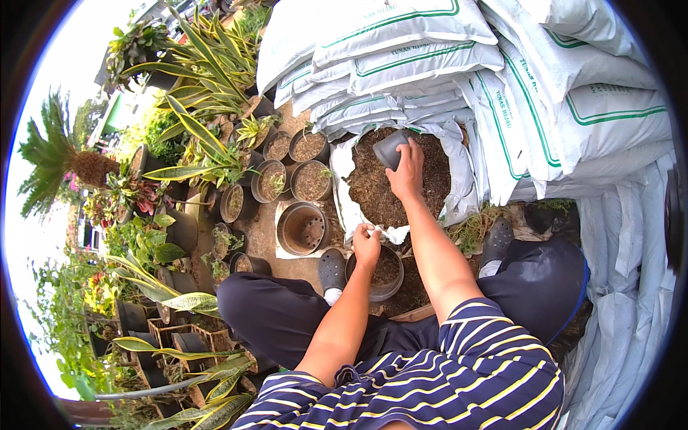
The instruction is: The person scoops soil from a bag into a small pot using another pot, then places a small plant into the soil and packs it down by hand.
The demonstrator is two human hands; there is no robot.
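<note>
A small black plastic pot (389,149) is gripped by my right hand (407,167), tilted above the dark soil mix (376,188) inside an opened white sack (466,189). At the sack's near rim, the fingers of my left hand (367,244) are closed on the white sack edge. Below that hand, between my feet, stands a black pot partly filled with soil (388,269). To the left, an empty black pot with drainage holes (303,228) lies on a pale sheet, its inside facing up.
Several soil-filled pots (312,181) with small sprouts stand left of the sack. Variegated snake plants (207,70) and other potted plants fill the left side. White printed sacks (414,67) are piled behind and to the right. My clog-shod feet (332,271) flank the near pot.
</note>
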